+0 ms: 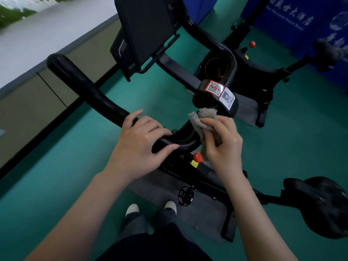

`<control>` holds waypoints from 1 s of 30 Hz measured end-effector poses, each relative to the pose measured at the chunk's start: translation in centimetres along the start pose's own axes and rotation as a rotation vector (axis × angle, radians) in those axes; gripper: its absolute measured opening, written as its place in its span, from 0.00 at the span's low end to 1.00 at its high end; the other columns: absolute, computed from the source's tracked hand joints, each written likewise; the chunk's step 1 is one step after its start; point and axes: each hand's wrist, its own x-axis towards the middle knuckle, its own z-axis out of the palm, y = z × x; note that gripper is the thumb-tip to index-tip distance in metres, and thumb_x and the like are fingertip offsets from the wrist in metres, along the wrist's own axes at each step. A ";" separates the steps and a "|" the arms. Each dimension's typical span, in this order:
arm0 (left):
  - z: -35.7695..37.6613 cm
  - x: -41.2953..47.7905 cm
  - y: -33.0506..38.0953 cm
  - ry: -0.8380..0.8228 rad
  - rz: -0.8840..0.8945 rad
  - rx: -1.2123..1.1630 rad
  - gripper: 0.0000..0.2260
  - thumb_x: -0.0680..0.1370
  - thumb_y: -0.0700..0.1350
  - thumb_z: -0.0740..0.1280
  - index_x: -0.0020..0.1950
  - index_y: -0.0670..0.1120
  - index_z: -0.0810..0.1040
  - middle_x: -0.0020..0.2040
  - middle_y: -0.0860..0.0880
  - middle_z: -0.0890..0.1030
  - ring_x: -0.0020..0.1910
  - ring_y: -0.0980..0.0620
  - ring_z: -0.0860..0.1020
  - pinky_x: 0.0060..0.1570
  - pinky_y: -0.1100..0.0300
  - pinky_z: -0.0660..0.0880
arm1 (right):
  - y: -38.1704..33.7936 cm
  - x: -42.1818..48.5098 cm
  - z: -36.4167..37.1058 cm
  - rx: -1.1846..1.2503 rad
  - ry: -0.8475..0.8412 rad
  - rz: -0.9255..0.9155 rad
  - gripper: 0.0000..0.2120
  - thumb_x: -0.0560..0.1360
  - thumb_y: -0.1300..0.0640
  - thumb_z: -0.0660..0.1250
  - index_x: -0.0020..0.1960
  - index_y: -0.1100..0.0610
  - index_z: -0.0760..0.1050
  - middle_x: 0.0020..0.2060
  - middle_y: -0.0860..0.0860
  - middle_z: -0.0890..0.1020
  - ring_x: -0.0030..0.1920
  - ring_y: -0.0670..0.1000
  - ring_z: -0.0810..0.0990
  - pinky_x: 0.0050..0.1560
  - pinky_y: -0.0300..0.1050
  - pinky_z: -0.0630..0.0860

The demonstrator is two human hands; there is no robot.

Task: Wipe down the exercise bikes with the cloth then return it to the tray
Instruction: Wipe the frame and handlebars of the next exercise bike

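The wiping step is under way on the nearer black exercise bike. The person's right hand grips a bunched grey terry cloth and presses it against the stem where the black curved handlebar meets the frame, just below a block bearing red and white QR-code stickers. The left hand lies over the handlebar beside it, fingers bent loosely round the tube, apparently steadying the bike. Much seems left to do: the long arm of the handlebar, the dark tilted screen, the round black saddle and the second black exercise bike beyond. The next move probably calls for sliding the cloth along the tube, with the left hand shifting out of its path and care around the red knob just under the cloth. No tray is in view, so the cloth's return lies some way ahead. Both bikes stand on grey mats over a teal-green floor; a blue printed banner stands behind the far bike, and a pale wall with an olive lower band runs along the left.
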 end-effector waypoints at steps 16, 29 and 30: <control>-0.3 0.4 0.8 0.012 -0.104 -0.059 0.15 0.72 0.62 0.64 0.42 0.53 0.82 0.41 0.59 0.79 0.44 0.58 0.75 0.62 0.58 0.58 | 4.0 5.9 -1.5 -0.008 -0.217 -0.196 0.10 0.72 0.72 0.66 0.50 0.63 0.81 0.47 0.58 0.81 0.51 0.60 0.78 0.56 0.42 0.70; -0.3 0.7 1.4 0.012 -0.149 -0.045 0.16 0.70 0.63 0.64 0.40 0.52 0.82 0.40 0.60 0.79 0.44 0.56 0.77 0.63 0.57 0.58 | 5.6 -0.6 -0.6 0.331 0.100 0.052 0.07 0.73 0.71 0.65 0.50 0.65 0.77 0.46 0.57 0.77 0.50 0.50 0.76 0.53 0.41 0.72; -0.2 0.7 1.4 0.012 -0.150 -0.041 0.16 0.70 0.63 0.64 0.40 0.52 0.82 0.40 0.60 0.79 0.44 0.55 0.77 0.63 0.56 0.59 | 6.0 -0.4 -0.3 0.327 0.160 0.112 0.07 0.74 0.71 0.65 0.50 0.66 0.76 0.46 0.56 0.76 0.49 0.50 0.75 0.53 0.41 0.72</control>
